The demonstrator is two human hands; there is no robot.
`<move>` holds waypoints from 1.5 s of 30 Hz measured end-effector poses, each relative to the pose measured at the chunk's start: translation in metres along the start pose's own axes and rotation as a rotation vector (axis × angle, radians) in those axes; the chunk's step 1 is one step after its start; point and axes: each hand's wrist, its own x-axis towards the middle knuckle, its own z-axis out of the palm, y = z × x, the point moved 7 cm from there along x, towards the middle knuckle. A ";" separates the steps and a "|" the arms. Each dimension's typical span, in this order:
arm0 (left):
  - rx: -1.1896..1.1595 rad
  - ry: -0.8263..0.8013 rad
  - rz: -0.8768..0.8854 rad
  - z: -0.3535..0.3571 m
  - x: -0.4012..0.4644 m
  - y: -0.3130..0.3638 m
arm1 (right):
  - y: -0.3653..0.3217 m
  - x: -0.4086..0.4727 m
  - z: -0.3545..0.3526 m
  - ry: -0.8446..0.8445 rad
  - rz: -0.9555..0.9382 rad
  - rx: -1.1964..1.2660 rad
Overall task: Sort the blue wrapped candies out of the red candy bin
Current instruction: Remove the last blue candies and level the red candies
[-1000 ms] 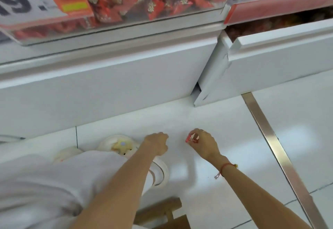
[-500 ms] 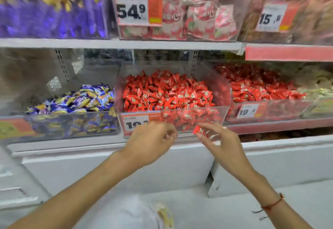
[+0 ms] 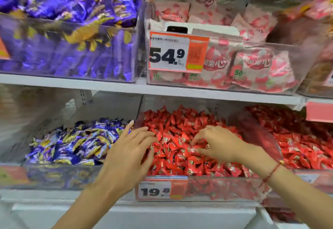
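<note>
**Both hands in red bin**

Red bin, lower shelf, centre, heaped with red candies. Blue candies visible only in left neighbouring bin. Left hand: fingers spread, flat on the heap. Right hand: fingers curled into the candies; grip cannot be told.

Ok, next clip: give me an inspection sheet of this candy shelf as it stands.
Surface: white shelf above, bins below.
Job's things: red candy bin full of red candies; no blue candy seen in it; blue candy bin beside it on the left.
Clutter: nothing seen.
Hands: left hand flat on the red candies; right hand fingers curled into them, hold unclear.
Cables: nothing seen.
Surroundings: price tag, pink packets above.
</note>
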 end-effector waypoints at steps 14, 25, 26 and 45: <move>0.027 -0.065 -0.030 0.005 0.004 0.000 | -0.041 0.043 0.032 0.012 -0.424 -0.090; 0.074 -0.010 0.002 0.000 0.000 0.004 | 0.021 0.001 0.020 -0.126 -0.114 -0.182; 0.077 -0.004 0.001 0.001 0.000 0.005 | 0.015 0.005 0.015 -0.082 -0.115 -0.150; -0.055 0.137 0.043 -0.003 -0.004 0.006 | -0.017 0.051 0.046 -0.136 -0.020 0.035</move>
